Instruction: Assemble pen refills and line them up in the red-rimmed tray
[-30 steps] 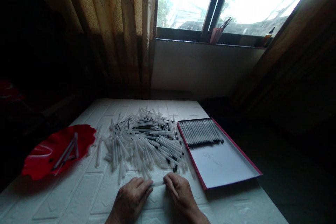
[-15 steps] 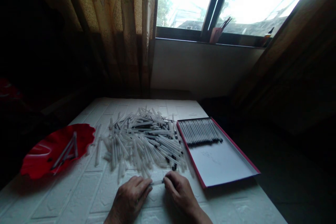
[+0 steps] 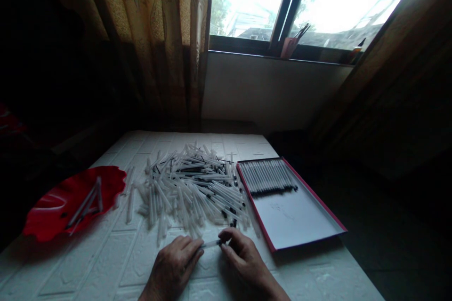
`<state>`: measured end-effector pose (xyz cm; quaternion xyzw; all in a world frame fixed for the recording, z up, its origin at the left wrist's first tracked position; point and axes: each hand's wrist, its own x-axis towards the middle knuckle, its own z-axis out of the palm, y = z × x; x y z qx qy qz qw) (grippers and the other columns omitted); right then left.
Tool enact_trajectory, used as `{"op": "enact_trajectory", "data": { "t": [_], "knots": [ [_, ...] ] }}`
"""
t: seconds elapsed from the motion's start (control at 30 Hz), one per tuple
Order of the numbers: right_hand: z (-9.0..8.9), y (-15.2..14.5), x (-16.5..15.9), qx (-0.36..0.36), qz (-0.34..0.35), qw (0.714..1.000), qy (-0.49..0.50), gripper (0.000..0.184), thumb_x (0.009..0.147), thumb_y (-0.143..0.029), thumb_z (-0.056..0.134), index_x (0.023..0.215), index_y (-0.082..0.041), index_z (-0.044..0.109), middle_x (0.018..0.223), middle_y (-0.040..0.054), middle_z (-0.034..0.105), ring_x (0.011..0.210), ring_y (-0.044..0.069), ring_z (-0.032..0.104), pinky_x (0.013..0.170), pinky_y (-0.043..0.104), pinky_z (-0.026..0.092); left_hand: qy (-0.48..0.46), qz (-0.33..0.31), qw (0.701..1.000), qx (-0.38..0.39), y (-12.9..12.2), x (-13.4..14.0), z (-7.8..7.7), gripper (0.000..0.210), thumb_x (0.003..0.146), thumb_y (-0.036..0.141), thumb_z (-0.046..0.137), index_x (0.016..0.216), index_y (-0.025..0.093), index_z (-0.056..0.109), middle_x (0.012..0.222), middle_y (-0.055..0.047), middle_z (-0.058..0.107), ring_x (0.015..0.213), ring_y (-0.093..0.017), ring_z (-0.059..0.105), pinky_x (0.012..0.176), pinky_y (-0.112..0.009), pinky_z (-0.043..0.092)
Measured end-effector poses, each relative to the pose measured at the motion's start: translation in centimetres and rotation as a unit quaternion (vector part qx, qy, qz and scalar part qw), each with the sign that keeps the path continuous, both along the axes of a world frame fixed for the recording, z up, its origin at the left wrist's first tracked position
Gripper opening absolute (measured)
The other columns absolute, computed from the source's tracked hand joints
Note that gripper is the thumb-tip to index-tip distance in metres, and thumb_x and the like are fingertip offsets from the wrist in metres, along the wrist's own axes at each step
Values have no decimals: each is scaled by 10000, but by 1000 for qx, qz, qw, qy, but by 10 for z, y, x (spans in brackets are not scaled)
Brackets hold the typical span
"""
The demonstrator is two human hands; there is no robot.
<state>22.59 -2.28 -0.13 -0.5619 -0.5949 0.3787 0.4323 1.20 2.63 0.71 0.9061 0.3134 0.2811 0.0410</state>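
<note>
While the left hand (image 3: 175,262) grips a tube (image 3: 212,244) — marks (image 3: 277,207) (unreadable) dot the box (image 3: 309,221).

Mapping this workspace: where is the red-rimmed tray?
In the head view, the tray lies at the right edge of the table, just right of the tube pile.

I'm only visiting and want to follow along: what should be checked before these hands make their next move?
1. Left hand holds the tube: ok, pinched between thumb and fingers.
2. Right hand grips the tube's black end: cannot tell; thumb and forefinger are around it.
3. Room in the tray: ok, white base shows nearer than the row of tubes.
4. Pile of tubes in order: not ok, jumbled.
5. Red dish away from both hands: ok, off to the left.
</note>
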Motion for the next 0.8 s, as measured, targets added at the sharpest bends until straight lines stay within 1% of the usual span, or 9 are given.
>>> {"op": "enact_trajectory", "data": {
  "t": [0.1, 0.17, 0.33, 0.47, 0.57, 0.7, 0.73, 0.8],
  "knots": [
    [0, 0, -1, 5, -4, 1000, -29, 102, 830, -228, 545, 874, -187, 627, 780, 29, 640, 672, 161, 563, 637, 249, 433, 4, -2, 1000, 2, 0, 0, 0, 387, 1021, 384, 280, 1010, 227, 634, 774, -19, 698, 688, -163, 685, 604, -249, 551],
    [2, 1, -3, 10, -7, 998, -55, 125, 849, -249, 518, 832, -183, 623, 760, 32, 637, 696, 167, 576, 653, 250, 431, 6, -3, 1000, 2, 0, 0, 0, 391, 1021, 388, 276, 1012, 227, 633, 769, -18, 697, 683, -160, 685, 597, -243, 548],
    [0, 6, -9, 13, -23, 989, -144, 371, 910, -362, 411, 612, -189, 550, 593, 9, 560, 573, 141, 521, 558, 234, 361, 19, -1, 1000, 2, 1, 0, -2, 398, 1021, 389, 269, 1020, 232, 634, 771, -19, 697, 687, -166, 684, 608, -252, 552],
    [-4, 11, -11, 2, -28, 989, -143, 459, 924, -412, 370, 544, -194, 508, 527, -3, 535, 510, 125, 508, 525, 226, 334, 24, -3, 1000, -12, 1, -1, -3, 390, 1019, 389, 278, 1029, 233, 636, 775, -21, 697, 690, -165, 685, 611, -246, 554],
    [-1, 10, -8, -1, -23, 991, -135, 437, 928, -402, 363, 576, -196, 520, 540, -11, 532, 526, 126, 516, 526, 215, 345, 22, -3, 1000, -23, 0, -2, -3, 367, 1015, 383, 299, 1038, 236, 634, 789, -23, 702, 700, -172, 688, 617, -254, 559],
    [4, 6, -2, 3, 6, 997, -81, 207, 890, -337, 449, 815, -194, 578, 697, -4, 584, 644, 142, 542, 598, 212, 400, 19, -4, 999, -36, 0, -3, -5, 326, 1008, 366, 334, 1051, 234, 630, 809, -26, 707, 714, -181, 692, 623, -267, 564],
    [4, 5, 0, 3, 13, 998, -65, 163, 875, -317, 473, 853, -192, 576, 727, -1, 589, 668, 146, 545, 619, 216, 410, 18, -3, 999, -37, 0, -3, -6, 317, 1006, 362, 342, 1053, 235, 629, 810, -26, 707, 716, -183, 692, 626, -270, 565],
    [4, 3, 1, 2, 18, 999, -50, 118, 851, -280, 497, 852, -189, 572, 740, 2, 584, 690, 152, 543, 640, 224, 415, 19, -1, 999, -36, 0, -3, -7, 305, 1002, 360, 355, 1051, 237, 629, 809, -26, 707, 719, -187, 694, 630, -275, 566]
  ]
}}
